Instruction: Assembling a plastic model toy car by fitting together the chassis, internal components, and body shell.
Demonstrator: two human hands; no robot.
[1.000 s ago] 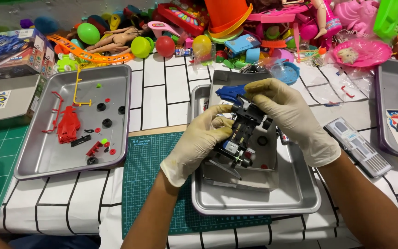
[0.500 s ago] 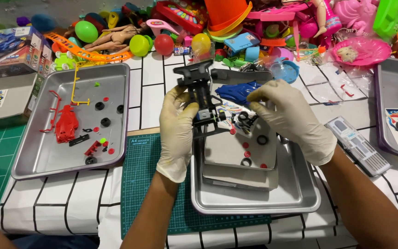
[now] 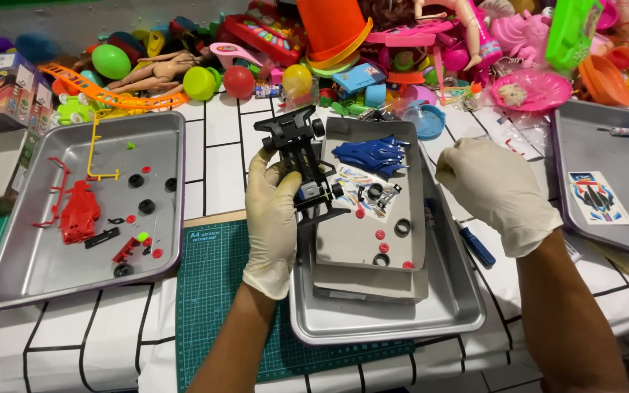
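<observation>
My left hand [image 3: 274,218], in a pale glove, holds a black toy car chassis [image 3: 301,166] upright above the left rim of the middle metal tray [image 3: 387,320]. My right hand [image 3: 498,191], also gloved, hovers at that tray's right side with its fingers curled and nothing visible in them. Inside the tray lies a grey box lid [image 3: 362,240] bearing a blue car body [image 3: 371,153], a sticker sheet, small black tyres [image 3: 402,227] and red round parts [image 3: 381,235].
A left metal tray [image 3: 30,269] holds a red car body, a yellow sprue and small wheels. A right tray [image 3: 591,138] holds a sticker sheet. A green cutting mat [image 3: 212,306] lies under the middle tray. A blue-handled tool [image 3: 475,244] lies beside it. Toys crowd the back.
My left hand lifted the black chassis out of the tray and tilted it upright. My right hand let go of it and drew away to the right.
</observation>
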